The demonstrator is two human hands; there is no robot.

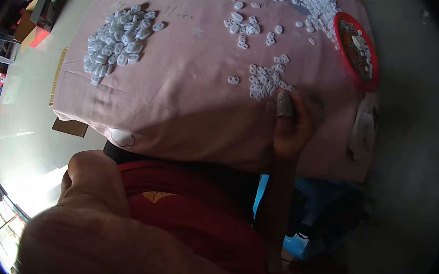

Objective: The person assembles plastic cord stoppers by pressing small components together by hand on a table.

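Note:
My right hand is over the pink cloth at the near edge of a small pile of white plastic pieces. A grey wrap covers one digit, whose tip reaches the pile's right side. The other fingers are dark and smeared, so I cannot tell whether a piece is between them. My left arm is bent at the lower left, away from the table; its hand does not show. At the left of the cloth lies a heap of larger, rounded white pieces.
A pink cloth covers the table. At the far right stands a red-rimmed tray with small metal parts and white pieces. A large spread of white pieces lies beyond it, with smaller clusters nearby. Cardboard boxes stand on the floor, left.

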